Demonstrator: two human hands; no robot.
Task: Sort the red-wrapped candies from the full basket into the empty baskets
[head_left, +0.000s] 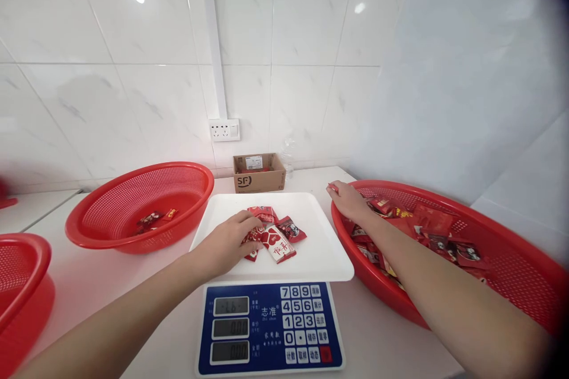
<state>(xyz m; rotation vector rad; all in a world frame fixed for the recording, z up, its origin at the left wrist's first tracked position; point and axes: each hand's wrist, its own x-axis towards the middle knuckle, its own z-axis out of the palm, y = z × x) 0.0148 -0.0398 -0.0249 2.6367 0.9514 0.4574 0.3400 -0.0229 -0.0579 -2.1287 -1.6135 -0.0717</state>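
On the white weighing tray point(220, 213) of a digital scale point(271, 328) lie several small red and white candy packets point(278, 243). My left hand point(231, 246) is over the left side of this pile, its fingers curled around a red packet point(252, 240) and partly hiding it. My right hand point(349, 200) is at the near-left rim of a large red basket point(524, 260), to the right of the tray. A small red packet point(331, 188), mostly hidden, shows between its closed fingertips. Many mixed red packets point(431, 225) fill the bottom of that basket.
Left of the scale stands a red basket point(106, 207) with a few packets in it. Another red basket point(22, 296) is cut off at the left edge. A cardboard box point(262, 180) and a clear plastic bottle point(288, 157) stand by the tiled wall.
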